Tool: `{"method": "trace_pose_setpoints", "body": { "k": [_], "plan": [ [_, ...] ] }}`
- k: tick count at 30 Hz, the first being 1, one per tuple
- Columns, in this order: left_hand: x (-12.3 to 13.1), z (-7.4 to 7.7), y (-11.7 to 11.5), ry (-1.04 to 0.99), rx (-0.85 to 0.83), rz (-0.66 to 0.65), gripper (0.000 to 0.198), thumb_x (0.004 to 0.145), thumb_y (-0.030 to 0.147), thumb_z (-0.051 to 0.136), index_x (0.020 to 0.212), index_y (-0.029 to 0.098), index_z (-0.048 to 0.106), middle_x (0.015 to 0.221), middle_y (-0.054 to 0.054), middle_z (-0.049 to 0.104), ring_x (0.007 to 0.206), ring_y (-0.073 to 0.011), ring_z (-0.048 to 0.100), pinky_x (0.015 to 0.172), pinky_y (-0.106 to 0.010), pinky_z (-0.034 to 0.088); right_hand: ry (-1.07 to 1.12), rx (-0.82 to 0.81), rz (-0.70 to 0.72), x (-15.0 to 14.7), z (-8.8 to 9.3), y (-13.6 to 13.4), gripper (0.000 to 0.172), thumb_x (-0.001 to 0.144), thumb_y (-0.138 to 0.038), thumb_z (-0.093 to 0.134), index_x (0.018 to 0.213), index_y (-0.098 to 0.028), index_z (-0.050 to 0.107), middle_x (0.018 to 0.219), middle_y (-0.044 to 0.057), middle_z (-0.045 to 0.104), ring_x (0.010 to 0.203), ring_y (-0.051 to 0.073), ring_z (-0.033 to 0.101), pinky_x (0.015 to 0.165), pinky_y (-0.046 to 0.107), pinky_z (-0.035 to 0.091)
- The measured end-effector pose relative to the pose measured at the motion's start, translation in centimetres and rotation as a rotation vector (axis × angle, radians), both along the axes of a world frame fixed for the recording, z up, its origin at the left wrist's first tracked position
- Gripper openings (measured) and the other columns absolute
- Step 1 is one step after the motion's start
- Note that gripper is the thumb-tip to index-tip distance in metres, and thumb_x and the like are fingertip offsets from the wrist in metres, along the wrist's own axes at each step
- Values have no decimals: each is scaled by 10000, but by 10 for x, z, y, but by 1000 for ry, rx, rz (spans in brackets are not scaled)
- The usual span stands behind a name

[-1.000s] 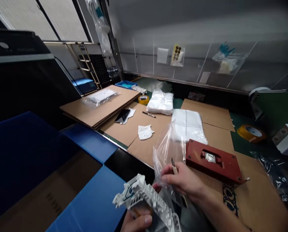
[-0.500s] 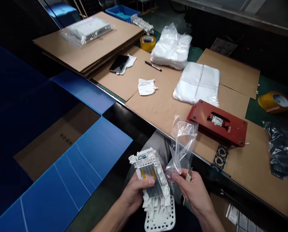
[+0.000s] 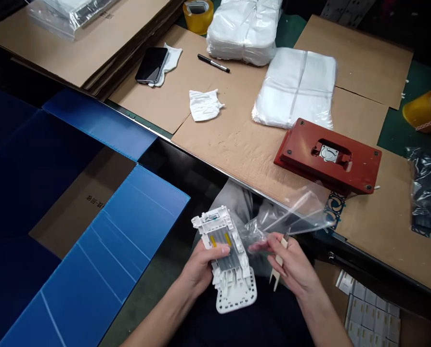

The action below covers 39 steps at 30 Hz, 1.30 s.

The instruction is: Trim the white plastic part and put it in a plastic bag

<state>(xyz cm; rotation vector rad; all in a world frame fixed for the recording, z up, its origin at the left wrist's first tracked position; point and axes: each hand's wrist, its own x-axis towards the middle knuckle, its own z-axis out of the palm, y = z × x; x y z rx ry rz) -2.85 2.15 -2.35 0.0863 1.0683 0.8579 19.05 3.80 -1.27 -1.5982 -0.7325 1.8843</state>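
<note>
Two bare hands work low, over the person's lap. The left hand (image 3: 200, 269) is clamped around a white moulded plastic frame (image 3: 233, 284), its thumb lying across the face beside two yellow strips. The right hand (image 3: 291, 262) closes on the gathered end of a clear plastic bag (image 3: 291, 217), which stretches out over the table edge, and also grips a pale forked tool (image 3: 277, 270). Just beyond, a red metal fixture (image 3: 327, 156) lies on brown cardboard sheets (image 3: 233, 144), near a flat white bagged stack (image 3: 294, 86). Farther off are a white cloth (image 3: 204, 105), a marker (image 3: 213, 62), a phone (image 3: 150, 65) and a yellow tape roll (image 3: 198, 17). A blue corrugated plastic sheet (image 3: 103, 255) spreads to the left.
</note>
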Motion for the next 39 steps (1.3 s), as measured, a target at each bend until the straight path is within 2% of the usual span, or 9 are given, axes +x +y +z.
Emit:
{"method": "trace_pose_setpoints", "body": {
  "k": [6,10,13,17,20,27,32,35,39],
  "plan": [
    [-17,-5,23,70,44,-43,461,749,188,789,1183,131,646,1088,-116,755,974,-295,720,873,-406,574,307,-72,62,40,20,3,309,886,-465,699,768,-187,635,606,-14,609,341,16,282,488,266,410],
    [-29,3,31,127,167,-166,567,724,194,808,1253,155,605,1099,-116,743,939,-293,716,816,-374,561,104,59,34,36,20,7,273,798,-418,802,911,-194,696,574,-25,566,479,94,481,495,235,385],
    [-40,17,33,291,322,-429,655,732,232,795,1333,181,540,1046,-102,740,812,-254,700,688,-300,517,-32,147,106,27,19,10,289,879,-456,708,995,-191,723,583,-15,582,531,112,517,518,238,404],
    [-38,33,36,597,607,-745,762,778,170,703,1488,239,435,915,-40,723,632,-182,583,585,-244,373,-123,228,290,21,27,13,343,955,-460,599,1159,-214,725,617,-11,606,567,128,546,554,251,441],
    [-21,35,38,679,830,-771,811,737,83,668,1500,251,455,863,-41,703,732,-230,594,686,-264,365,-174,343,553,17,42,18,326,1000,-409,529,1222,-260,716,617,-18,613,577,136,569,592,261,454],
    [-3,36,49,774,831,-1041,585,750,118,599,1313,268,546,872,-20,670,773,-240,615,652,-280,357,-392,602,1060,23,75,22,214,970,-190,520,1011,-256,719,776,-17,677,696,150,598,676,284,403],
    [-21,28,43,516,481,-835,553,764,261,737,1244,288,463,919,-1,684,718,-196,627,607,-263,428,-646,591,1009,39,60,24,211,907,-56,484,922,-223,613,998,11,653,935,182,586,780,293,406],
    [-18,20,33,231,302,-563,614,730,205,782,1211,286,411,903,2,692,734,-199,660,644,-284,505,-501,558,982,32,44,21,188,943,-95,473,916,-227,605,961,-1,642,885,162,583,778,282,422],
    [-5,10,22,183,142,-258,671,731,217,809,1251,296,393,919,-5,700,711,-206,674,630,-319,552,-269,456,914,11,36,1,169,1002,-213,480,964,-248,641,916,-24,682,839,138,617,792,257,458]
  ]
}}
